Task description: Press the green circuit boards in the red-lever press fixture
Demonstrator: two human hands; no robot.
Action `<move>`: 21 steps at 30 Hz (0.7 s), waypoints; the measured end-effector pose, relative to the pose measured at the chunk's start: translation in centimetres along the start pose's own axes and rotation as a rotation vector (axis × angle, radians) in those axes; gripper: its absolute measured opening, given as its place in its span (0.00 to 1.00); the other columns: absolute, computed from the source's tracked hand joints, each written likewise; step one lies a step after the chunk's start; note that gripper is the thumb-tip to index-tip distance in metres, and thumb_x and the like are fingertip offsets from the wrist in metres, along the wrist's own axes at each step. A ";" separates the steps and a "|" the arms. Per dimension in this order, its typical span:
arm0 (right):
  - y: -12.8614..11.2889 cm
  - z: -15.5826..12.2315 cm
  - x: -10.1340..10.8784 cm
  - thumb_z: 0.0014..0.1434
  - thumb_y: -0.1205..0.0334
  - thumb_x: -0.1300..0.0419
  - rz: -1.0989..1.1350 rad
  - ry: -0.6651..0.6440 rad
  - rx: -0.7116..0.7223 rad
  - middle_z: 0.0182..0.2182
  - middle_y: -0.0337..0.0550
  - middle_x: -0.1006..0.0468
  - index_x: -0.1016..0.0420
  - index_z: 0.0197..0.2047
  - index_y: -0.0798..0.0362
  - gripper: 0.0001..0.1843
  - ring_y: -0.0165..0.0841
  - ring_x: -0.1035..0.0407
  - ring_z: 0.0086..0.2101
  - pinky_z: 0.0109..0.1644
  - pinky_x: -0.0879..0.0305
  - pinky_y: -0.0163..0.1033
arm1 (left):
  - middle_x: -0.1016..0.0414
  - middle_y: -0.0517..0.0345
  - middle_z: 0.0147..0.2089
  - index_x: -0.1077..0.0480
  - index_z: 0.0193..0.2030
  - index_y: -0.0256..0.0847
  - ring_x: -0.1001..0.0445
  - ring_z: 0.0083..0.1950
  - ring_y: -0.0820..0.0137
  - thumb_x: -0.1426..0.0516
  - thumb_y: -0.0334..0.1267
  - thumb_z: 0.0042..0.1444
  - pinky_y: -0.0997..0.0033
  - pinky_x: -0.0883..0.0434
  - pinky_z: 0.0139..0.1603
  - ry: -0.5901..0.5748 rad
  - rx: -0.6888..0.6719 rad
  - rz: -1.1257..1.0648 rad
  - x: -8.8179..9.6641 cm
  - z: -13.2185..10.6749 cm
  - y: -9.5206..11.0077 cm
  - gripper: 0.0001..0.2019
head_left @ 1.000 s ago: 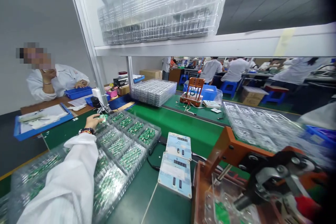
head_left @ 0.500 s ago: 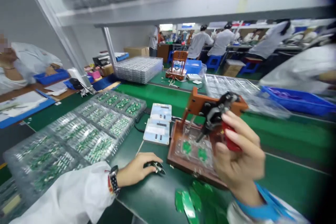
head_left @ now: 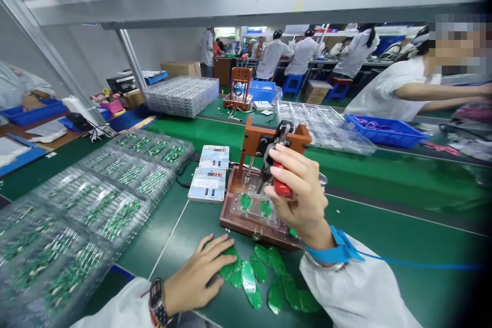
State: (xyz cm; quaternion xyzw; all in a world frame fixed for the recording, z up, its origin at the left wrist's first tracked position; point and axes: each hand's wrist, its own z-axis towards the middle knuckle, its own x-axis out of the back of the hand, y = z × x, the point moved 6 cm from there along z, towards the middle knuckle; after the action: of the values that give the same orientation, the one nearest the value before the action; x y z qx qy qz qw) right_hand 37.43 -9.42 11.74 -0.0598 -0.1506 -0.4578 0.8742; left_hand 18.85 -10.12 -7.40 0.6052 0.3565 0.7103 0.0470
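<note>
My right hand is wrapped around the red handle of a black toggle clamp on a test fixture. The fixture has an orange upper frame and a brown base. On its clear plate lie two small green circuit boards, a left one and a right one. My left hand is open, fingers spread, with its fingertips over the nearest of several loose green circuit boards on the table. Some of those boards are hidden under the fingers.
Left of the fixture stand two meters with red digits, one in front and one behind. Clear trays of boards cover the left side. Across the green belt are a blue bin and a co-worker. A shelf hangs overhead.
My left hand had its fingers curled on a small dark-and-white piece; now it is spread by the loose green boards, the piece no longer visible. My right hand stays on the handle. The view has shifted.
</note>
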 end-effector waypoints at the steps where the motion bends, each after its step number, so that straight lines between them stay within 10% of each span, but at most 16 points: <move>1: -0.1 -0.1 0.1 0.67 0.58 0.47 -0.011 -0.003 0.021 0.47 0.51 0.25 0.37 0.50 0.48 0.10 0.44 0.31 0.53 0.48 0.32 0.50 | 0.48 0.51 0.71 0.42 0.65 0.47 0.51 0.71 0.54 0.44 0.27 0.53 0.40 0.51 0.68 -0.011 0.027 -0.001 0.0 -0.4 -0.1 0.32; 6: -0.7 2.4 1.4 0.66 0.55 0.44 0.007 0.047 0.101 0.41 0.46 0.22 0.33 0.46 0.49 0.09 0.40 0.26 0.44 0.40 0.30 0.43 | 0.54 0.47 0.73 0.56 0.71 0.50 0.53 0.71 0.49 0.40 0.35 0.57 0.38 0.44 0.64 0.095 0.225 0.038 -1.4 -1.9 -1.5 0.39; 9: 2.8 7.3 2.2 0.65 0.51 0.43 0.255 0.186 -0.197 0.36 0.39 0.24 0.32 0.47 0.49 0.13 0.30 0.25 0.31 0.30 0.30 0.35 | 0.48 0.48 0.71 0.55 0.71 0.53 0.47 0.69 0.51 0.43 0.34 0.60 0.42 0.39 0.63 0.217 0.298 0.041 -2.6 -2.4 -2.4 0.36; 13: 10.8 11.2 -1.4 0.67 0.52 0.51 0.430 -0.071 -0.626 0.29 0.35 0.26 0.36 0.52 0.63 0.21 0.25 0.26 0.30 0.34 0.30 0.32 | 0.42 0.49 0.67 0.47 0.68 0.55 0.40 0.66 0.52 0.43 0.31 0.59 0.47 0.33 0.59 0.327 0.326 -0.007 -2.9 -2.9 -3.2 0.32; 17: 13.9 5.9 -0.4 0.62 0.61 0.41 0.239 0.033 -0.663 0.34 0.40 0.26 0.30 0.40 0.58 0.08 0.32 0.26 0.38 0.42 0.29 0.39 | 0.33 0.50 0.60 0.37 0.62 0.52 0.33 0.60 0.56 0.46 0.31 0.61 0.54 0.29 0.56 0.380 0.287 -0.057 -2.3 -3.1 -3.5 0.23; 21: 9.2 -5.0 2.3 0.63 0.63 0.44 -0.006 0.169 -0.647 0.38 0.45 0.27 0.33 0.42 0.53 0.04 0.35 0.29 0.42 0.45 0.31 0.42 | 0.29 0.51 0.58 0.36 0.60 0.50 0.31 0.58 0.58 0.47 0.33 0.63 0.54 0.29 0.56 0.405 0.193 -0.041 -1.6 -2.9 -3.4 0.20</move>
State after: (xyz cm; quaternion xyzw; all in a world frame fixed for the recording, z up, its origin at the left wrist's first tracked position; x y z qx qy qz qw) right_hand 47.23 -7.13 8.08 -0.2955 0.0754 -0.4878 0.8180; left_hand 15.38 -9.66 -10.66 0.4446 0.4373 0.7787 -0.0691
